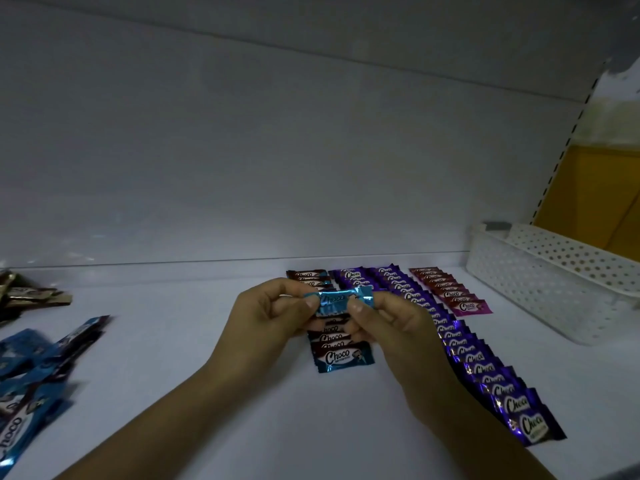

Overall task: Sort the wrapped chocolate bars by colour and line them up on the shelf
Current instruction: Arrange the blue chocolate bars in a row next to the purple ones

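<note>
A blue wrapped chocolate bar (334,300) is held up over the white shelf (207,393). My left hand (266,315) pinches its left end and my right hand (388,320) pinches its right end. Beneath it runs a row of blue bars (341,356), partly hidden by my hands. To the right lies a long row of purple bars (485,372), with a shorter purple row (353,277) beside it. Further right sits a short row of pink bars (457,294). A loose pile of blue bars (38,375) lies at the left edge.
A white perforated plastic basket (554,282) stands at the right end of the shelf. Some gold-brown bars (31,296) lie at the far left near the back wall. The upright with slots (568,140) rises behind the basket.
</note>
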